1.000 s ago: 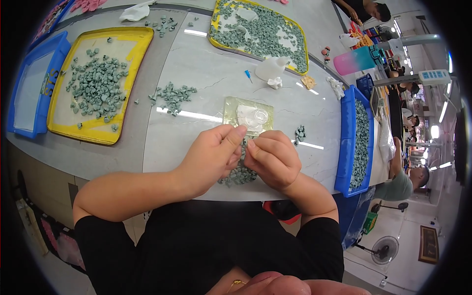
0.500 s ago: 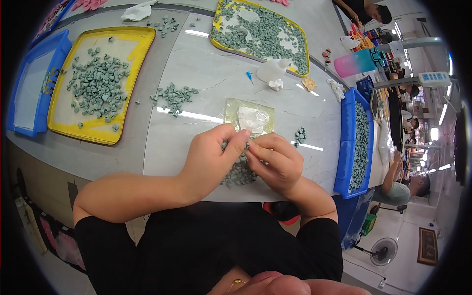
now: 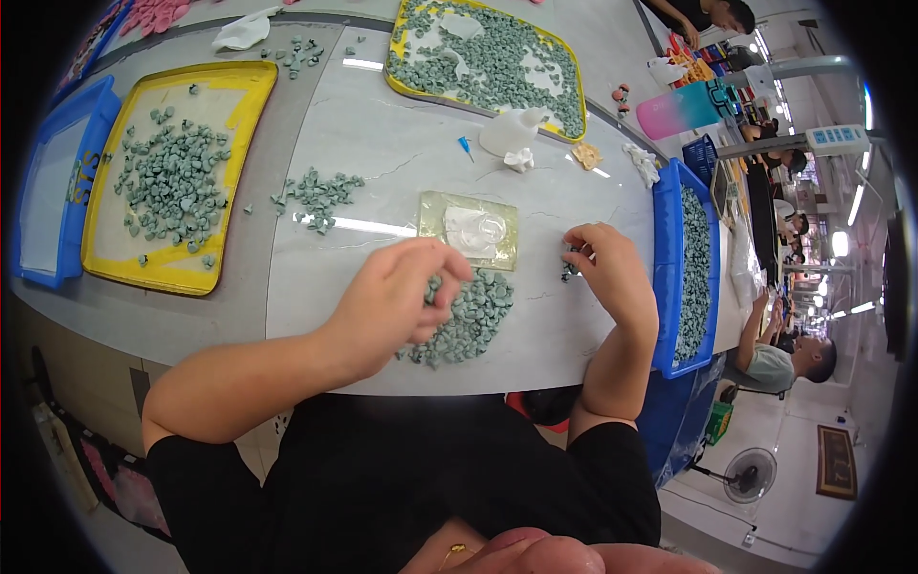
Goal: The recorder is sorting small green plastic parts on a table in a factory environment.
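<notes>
A loose pile of small grey-green moulded pieces [image 3: 478, 311] lies on the table before me. My left hand [image 3: 402, 292] hovers over the pile's left side, its fingers loosely curled and slightly blurred. Green shows between its thumb and fingers, but I cannot tell whether that is a held piece or the pile behind. Farther right, my right hand [image 3: 609, 268] reaches down with thumb and fingertips pinched together at a small cluster of darker green pieces [image 3: 570, 266]. Its fingers partly cover the cluster, hiding what they grip. Beyond the pile lies a yellowish square pad [image 3: 432, 215] with a white crumpled sheet [image 3: 475, 231] on it.
Yellow-rimmed trays of green pieces stand at left [image 3: 251, 115] and back [image 3: 580, 100]. A blue bin [image 3: 664, 277] is at right, another blue tray [image 3: 100, 105] far left. Behind the pad are a white squeeze bottle [image 3: 502, 132], a blue dispensing tip [image 3: 465, 145] and a green heap [image 3: 323, 196].
My hands were together above the pile, fingertips meeting at a small piece. They have parted: the right moved right to the dark cluster, the left drew slightly left, uncovering the pile.
</notes>
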The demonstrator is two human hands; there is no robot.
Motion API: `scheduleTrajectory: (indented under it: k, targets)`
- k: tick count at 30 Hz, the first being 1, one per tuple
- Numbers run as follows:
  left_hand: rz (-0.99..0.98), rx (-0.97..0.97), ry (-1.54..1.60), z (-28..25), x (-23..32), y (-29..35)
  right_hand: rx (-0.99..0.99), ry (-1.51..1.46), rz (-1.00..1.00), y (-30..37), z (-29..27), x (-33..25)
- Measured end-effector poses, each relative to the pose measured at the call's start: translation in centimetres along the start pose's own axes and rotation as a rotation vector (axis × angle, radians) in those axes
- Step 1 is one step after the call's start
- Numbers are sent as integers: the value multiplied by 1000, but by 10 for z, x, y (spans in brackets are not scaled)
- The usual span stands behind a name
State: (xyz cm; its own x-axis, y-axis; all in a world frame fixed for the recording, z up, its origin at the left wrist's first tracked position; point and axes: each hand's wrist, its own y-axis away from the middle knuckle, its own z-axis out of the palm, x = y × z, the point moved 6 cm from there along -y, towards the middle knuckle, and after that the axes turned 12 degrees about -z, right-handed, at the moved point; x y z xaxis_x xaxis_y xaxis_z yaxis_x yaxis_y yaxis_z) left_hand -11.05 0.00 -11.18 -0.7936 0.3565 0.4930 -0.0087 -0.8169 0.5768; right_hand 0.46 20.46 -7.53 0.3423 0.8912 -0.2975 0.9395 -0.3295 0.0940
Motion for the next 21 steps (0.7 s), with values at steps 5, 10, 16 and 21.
scheduleTrajectory:
  k: [5,10,16,21]
  targets:
    - [94,35,157,-7,12,-1,-26,5,36,0,7,0]
    - [112,64,217,-8,13,5,7,22,42,3,6,-1]
    - [125,-13,120,-3,13,5,37,-34,69,10,-7,2]
    - [76,-10,131,-2,9,2,-21,4,71,9,0,2]
